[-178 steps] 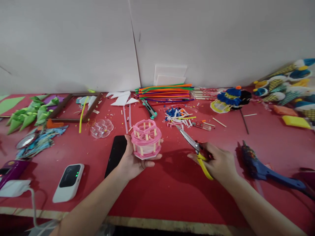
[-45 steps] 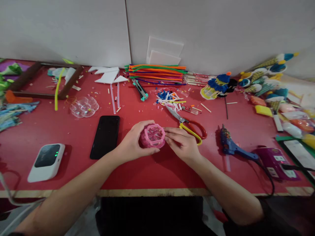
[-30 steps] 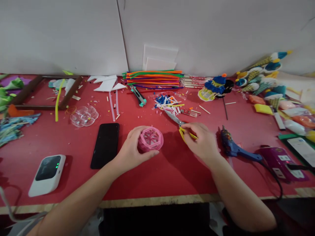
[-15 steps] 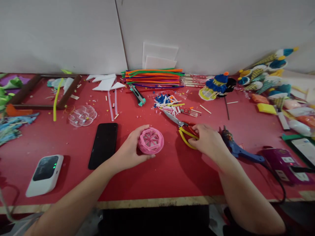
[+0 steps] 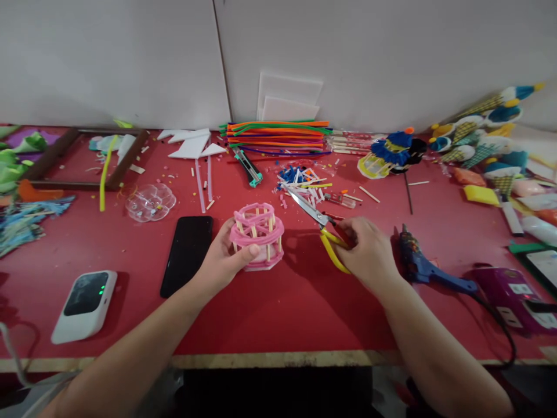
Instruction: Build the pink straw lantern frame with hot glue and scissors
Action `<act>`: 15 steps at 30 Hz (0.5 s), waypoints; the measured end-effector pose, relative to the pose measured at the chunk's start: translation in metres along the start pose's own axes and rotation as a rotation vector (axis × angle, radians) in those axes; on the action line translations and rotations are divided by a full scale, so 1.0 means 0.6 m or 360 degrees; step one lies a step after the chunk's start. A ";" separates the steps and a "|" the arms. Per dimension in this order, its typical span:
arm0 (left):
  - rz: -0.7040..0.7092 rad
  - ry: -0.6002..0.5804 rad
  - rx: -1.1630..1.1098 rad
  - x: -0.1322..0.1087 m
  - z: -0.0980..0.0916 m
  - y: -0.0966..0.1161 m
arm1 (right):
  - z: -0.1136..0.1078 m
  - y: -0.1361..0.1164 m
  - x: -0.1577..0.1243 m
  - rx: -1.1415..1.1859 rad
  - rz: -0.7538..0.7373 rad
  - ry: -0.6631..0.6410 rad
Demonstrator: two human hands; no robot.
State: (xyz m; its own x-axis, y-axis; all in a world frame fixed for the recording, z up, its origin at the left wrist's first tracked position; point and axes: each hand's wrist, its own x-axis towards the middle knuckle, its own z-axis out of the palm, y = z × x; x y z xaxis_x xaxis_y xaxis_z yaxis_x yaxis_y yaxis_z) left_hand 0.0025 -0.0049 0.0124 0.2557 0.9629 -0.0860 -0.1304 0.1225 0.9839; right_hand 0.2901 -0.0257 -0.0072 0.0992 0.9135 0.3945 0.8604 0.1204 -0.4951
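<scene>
A small pink round frame (image 5: 257,235) with pale wooden posts stands tilted slightly near the middle of the red table. My left hand (image 5: 226,255) grips its left side, the thumb across the front and the other fingers mostly hidden behind. To the right, my right hand (image 5: 364,247) is closed on the handles of scissors (image 5: 331,239), one yellow and one red pair in view. Their metal blades point up and left toward a heap of cut bits (image 5: 304,184). The blades look closed, and they touch nothing I can make out.
A black phone (image 5: 187,255) and a white device (image 5: 85,306) lie left. At right are a blue glue gun (image 5: 420,261) and a purple box (image 5: 511,296). Coloured pipe cleaners (image 5: 278,138), a cutter (image 5: 247,167) and a yellow-blue figure (image 5: 387,152) stand or lie behind.
The pink frame has tipped from showing its top to showing its side, and my left hand has turned with it. The scissors remain in my right hand. The whole view has shifted slightly.
</scene>
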 end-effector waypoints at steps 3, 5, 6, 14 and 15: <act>-0.0003 0.0053 -0.0007 0.000 0.000 -0.003 | 0.000 0.003 -0.001 -0.0187 -0.0078 -0.0010; 0.0024 0.0091 0.0020 0.000 0.000 -0.003 | -0.002 0.004 0.000 -0.0304 -0.0044 -0.0018; 0.0042 0.0105 0.0031 0.000 0.000 -0.003 | -0.003 0.005 0.001 -0.0344 -0.0023 -0.0016; 0.0086 0.0236 0.0155 0.000 0.006 0.009 | -0.014 0.000 0.000 -0.0078 -0.0222 0.0199; 0.0092 0.0281 0.0173 0.000 0.006 0.010 | -0.018 -0.004 -0.002 -0.0092 -0.0295 0.0216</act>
State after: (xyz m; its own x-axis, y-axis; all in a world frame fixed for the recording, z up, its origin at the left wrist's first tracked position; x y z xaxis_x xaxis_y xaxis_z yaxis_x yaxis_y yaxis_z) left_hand 0.0054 -0.0052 0.0189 0.0777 0.9959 -0.0458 -0.0334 0.0485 0.9983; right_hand 0.2933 -0.0311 0.0018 0.0000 0.8169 0.5768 0.8971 0.2548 -0.3609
